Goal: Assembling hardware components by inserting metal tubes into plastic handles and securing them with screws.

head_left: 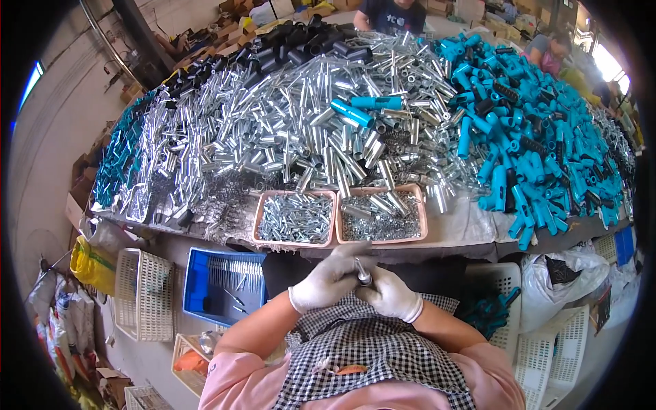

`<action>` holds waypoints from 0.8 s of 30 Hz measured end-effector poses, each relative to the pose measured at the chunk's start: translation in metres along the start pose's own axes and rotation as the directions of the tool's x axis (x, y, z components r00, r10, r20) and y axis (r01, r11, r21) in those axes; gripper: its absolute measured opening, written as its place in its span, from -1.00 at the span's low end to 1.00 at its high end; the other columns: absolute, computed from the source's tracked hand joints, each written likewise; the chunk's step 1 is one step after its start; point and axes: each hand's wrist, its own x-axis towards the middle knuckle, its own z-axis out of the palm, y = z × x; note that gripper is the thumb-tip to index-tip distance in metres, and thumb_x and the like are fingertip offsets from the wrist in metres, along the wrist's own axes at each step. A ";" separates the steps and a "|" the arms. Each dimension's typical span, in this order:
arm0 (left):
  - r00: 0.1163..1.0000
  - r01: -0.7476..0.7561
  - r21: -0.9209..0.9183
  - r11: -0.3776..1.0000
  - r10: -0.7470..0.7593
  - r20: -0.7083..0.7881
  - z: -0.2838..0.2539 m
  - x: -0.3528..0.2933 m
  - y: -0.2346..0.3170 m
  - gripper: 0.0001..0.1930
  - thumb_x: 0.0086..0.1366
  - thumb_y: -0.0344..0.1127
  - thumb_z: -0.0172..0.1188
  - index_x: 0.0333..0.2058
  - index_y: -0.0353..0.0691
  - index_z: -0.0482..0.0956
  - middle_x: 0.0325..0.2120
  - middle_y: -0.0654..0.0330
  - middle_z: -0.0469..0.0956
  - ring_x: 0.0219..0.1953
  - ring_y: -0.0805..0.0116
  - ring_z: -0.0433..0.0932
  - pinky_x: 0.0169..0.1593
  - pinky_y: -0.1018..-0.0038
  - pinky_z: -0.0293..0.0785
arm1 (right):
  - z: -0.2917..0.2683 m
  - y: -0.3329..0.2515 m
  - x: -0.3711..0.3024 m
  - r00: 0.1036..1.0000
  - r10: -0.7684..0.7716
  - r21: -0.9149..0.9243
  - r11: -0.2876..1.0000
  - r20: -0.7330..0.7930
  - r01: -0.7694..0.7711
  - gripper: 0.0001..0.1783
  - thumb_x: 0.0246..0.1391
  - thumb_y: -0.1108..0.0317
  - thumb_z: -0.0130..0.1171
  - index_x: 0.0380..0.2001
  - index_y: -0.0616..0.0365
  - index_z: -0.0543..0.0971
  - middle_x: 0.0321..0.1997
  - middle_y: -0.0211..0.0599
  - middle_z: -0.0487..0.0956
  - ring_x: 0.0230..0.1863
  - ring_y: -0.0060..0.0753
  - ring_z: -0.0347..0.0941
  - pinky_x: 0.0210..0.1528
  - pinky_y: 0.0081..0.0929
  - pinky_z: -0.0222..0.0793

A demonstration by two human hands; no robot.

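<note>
Near the bench's [465, 229] front edge, the white-gloved right hand [393, 295] grasps a shiny metal cylinder [364, 277]; the left hand [325, 280] is partly blurred, its grip unclear.

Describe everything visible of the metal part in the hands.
The metal part looks silvery and shiny, narrow at its upper end and wider at its lower. It tilts slightly, held in the white-gloved right hand, the partly blurred left hand close against it. Finer detail is too small to tell.
</note>
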 end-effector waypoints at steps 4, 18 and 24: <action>0.901 0.091 0.169 0.981 -0.008 -0.434 -0.012 0.051 -0.015 -0.48 0.17 -0.50 0.04 0.16 -0.39 0.34 -0.03 -0.18 0.51 0.02 0.00 0.56 0.09 0.25 0.48 | -0.001 0.005 -0.010 0.995 -0.097 0.113 0.989 -0.026 0.099 -0.58 0.13 0.10 0.30 -0.11 0.21 0.52 -0.15 -0.13 0.58 -0.16 -0.20 0.55 -0.05 -0.40 0.46; 0.911 0.384 0.577 0.721 -0.192 -0.366 -0.035 0.112 -0.025 -0.69 0.22 -0.31 0.13 -0.07 -0.24 0.56 -0.26 -0.13 0.57 -0.19 -0.11 0.60 -0.06 0.12 0.52 | -0.053 -0.022 -0.037 0.865 -0.184 -0.292 0.955 -0.467 0.046 -0.65 -0.03 0.22 0.44 -0.30 0.23 0.57 -0.35 -0.22 0.59 -0.34 -0.29 0.58 -0.28 -0.42 0.50; 0.995 0.020 0.492 0.870 0.033 -0.098 -0.065 0.054 0.004 -0.64 0.18 -0.45 0.18 -0.01 -0.26 0.56 -0.15 -0.07 0.52 -0.07 -0.07 0.52 0.02 0.18 0.47 | -0.074 -0.010 -0.041 0.825 0.450 0.740 0.670 -0.342 -0.059 -0.83 -0.02 0.63 0.10 -0.45 0.19 0.33 -0.37 -0.14 0.54 -0.45 -0.31 0.56 -0.39 -0.33 0.61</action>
